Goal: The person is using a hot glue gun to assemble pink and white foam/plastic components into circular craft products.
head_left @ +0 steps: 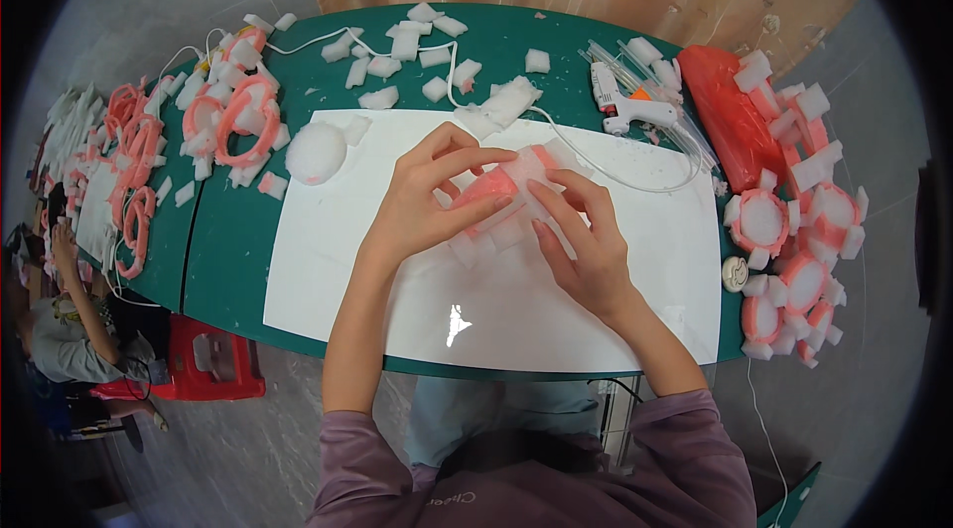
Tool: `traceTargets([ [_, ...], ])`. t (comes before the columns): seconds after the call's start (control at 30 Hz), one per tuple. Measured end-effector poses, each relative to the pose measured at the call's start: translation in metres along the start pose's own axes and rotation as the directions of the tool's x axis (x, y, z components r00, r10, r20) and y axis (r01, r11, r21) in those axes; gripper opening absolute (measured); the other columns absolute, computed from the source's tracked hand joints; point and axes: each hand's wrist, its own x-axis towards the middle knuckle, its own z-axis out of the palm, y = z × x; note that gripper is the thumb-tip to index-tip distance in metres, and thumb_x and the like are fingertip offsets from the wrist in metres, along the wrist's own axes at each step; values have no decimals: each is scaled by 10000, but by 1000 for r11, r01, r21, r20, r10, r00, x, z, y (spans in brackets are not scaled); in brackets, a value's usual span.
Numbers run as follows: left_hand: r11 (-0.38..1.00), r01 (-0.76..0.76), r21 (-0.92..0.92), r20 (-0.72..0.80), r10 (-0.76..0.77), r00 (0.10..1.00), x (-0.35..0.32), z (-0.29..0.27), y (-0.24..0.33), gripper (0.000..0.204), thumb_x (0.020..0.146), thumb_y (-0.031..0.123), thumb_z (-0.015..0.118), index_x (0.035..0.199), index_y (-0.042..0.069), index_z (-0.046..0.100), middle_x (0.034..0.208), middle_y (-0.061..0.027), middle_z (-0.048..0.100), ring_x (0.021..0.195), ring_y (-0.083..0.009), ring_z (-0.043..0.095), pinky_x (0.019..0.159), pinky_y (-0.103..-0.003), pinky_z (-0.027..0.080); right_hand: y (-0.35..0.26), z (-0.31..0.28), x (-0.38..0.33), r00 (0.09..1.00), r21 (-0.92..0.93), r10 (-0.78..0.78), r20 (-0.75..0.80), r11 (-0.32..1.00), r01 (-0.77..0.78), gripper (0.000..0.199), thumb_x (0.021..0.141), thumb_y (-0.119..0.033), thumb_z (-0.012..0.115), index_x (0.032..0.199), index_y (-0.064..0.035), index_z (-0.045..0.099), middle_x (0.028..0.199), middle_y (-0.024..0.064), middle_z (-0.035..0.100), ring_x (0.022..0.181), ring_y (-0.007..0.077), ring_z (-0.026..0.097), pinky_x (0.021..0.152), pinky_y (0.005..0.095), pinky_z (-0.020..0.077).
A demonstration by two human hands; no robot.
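Pink-and-white foam piece between both hands, over white sheet

Your left hand [422, 196] has the foam piece [520, 174] between thumb and index finger, a partial pinch with the pink part showing in the gap. Your right hand [591, 250] is loosely curled, fingers apart, fingertips at the piece's right side; can't tell if they actually grip it or only touch. Foam piece sits over the upper middle of the white sheet [556, 334], on the green table [233, 260]; can't tell if it's resting or lifted.

Left of your left hand: a white foam ball [316, 153], on the sheet near its upper left corner. Beyond the sheet, loose white foam bits [404, 44] are scattered. White glue gun [635, 109] lies upper right, its cord [667, 189] looping over the sheet. Right of the gun, a red bag [720, 111]; below that, a pile of pink rings with white foam blocks [806, 282] and a small round tin [735, 273] just beside it. More pink rings [226, 126] upper left. Far left, another person [74, 339] near a red stool [208, 359].
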Motion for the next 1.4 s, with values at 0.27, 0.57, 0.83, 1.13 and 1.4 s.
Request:
traceTargets([
  [0.27, 1000, 14, 0, 5, -14, 1000, -1, -2, 4, 346, 628, 167, 711, 951, 82, 618, 805, -59, 605, 697, -142, 581, 526, -228, 476, -1, -1, 2, 1000, -47, -24, 17, 999, 25, 452, 684, 57, 588, 1120, -39, 516, 1152, 144, 456, 817, 246, 478, 669, 288, 435],
  [0.57, 991, -130, 33, -2, 130, 992, -1, 1, -3, 246, 647, 124, 695, 875, 66, 625, 821, -49, 626, 704, -159, 599, 549, -235, 487, -1, -2, 1, 999, -78, -38, 37, 996, 41, 478, 675, 66, 590, 1131, -50, 511, 1151, 143, 457, 810, 244, 469, 669, 290, 431],
  [0.83, 950, -216, 225, 16, 218, 976, -3, -1, -3, 225, 633, 145, 707, 835, 77, 632, 773, -31, 620, 624, -151, 592, 534, -228, 470, 0, -2, 0, 999, -81, -17, 44, 997, 20, 485, 670, 71, 589, 1131, -56, 510, 1156, 146, 450, 827, 251, 468, 678, 288, 433],
  [1.13, 964, -217, 154, -41, 226, 973, -2, 1, -1, 289, 615, 142, 719, 883, 82, 631, 773, -41, 623, 634, -153, 593, 539, -230, 471, 0, -1, 1, 998, -95, -37, 46, 995, 41, 480, 668, 75, 588, 1124, -55, 515, 1163, 151, 451, 846, 259, 472, 672, 283, 437],
  [1.4, 979, -117, 167, 58, 109, 992, -4, -4, -2, 425, 612, 117, 720, 1020, 74, 611, 808, -68, 607, 665, -162, 572, 580, -235, 463, 1, -2, -1, 999, -100, -30, 36, 994, 33, 480, 659, 94, 573, 1114, -52, 530, 1175, 152, 461, 884, 270, 486, 681, 296, 436],
])
